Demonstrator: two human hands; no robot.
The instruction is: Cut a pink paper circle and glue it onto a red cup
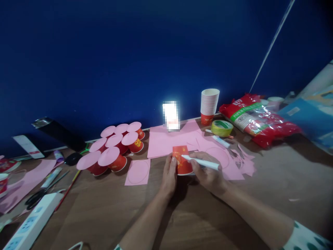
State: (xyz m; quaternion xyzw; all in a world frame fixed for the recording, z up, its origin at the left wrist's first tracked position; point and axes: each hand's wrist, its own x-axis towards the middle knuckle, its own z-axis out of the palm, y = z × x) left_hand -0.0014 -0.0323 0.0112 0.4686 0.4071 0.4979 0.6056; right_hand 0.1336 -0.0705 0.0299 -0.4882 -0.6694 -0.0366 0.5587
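A red paper cup (183,164), upside down with its rim toward me, is gripped by my left hand (169,175) along its left side. My right hand (209,178) is closed around a white pen (205,162), whose tip end is at the cup's printed side; whether it touches cannot be made out. To the left of my hands lies a pink paper square (137,172) with a circle drawn on it. Beyond it stand several upturned red cups (120,162), each topped with a pink paper disc (109,156).
Pink paper sheets (161,139) lie behind my hands, before a bright blurred screen (171,116). Stacked paper cups (209,102), yellow tape (222,129) and a red cup bag (256,118) stand right. A power strip (33,222) and scissors (35,198) are left.
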